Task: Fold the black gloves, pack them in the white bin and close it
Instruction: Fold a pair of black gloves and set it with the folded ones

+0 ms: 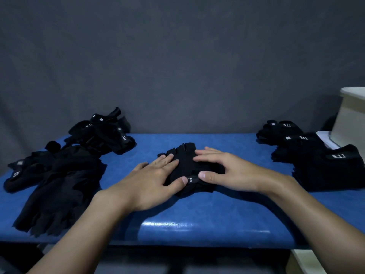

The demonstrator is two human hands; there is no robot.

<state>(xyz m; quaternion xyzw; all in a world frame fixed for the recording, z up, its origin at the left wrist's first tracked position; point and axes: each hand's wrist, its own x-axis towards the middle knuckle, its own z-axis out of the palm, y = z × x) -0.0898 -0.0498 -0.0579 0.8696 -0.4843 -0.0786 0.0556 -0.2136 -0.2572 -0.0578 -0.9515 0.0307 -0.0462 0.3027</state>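
"5.11" on glove cuff tabs

On the table a glove lies at the middle, its finger end toward the far edge and its cuff toward the near edge. The left hand rests on the glove's left side and the right hand on its right side, with the two thumbs near each other at the cuff end. To the left, apart from that glove, a heap of loose gloves spreads from the far edge toward the near edge. To the right, a row of stacked gloves runs from the far edge forward. The bin stands at the far right, behind that row, partly cut off at the edge of view.
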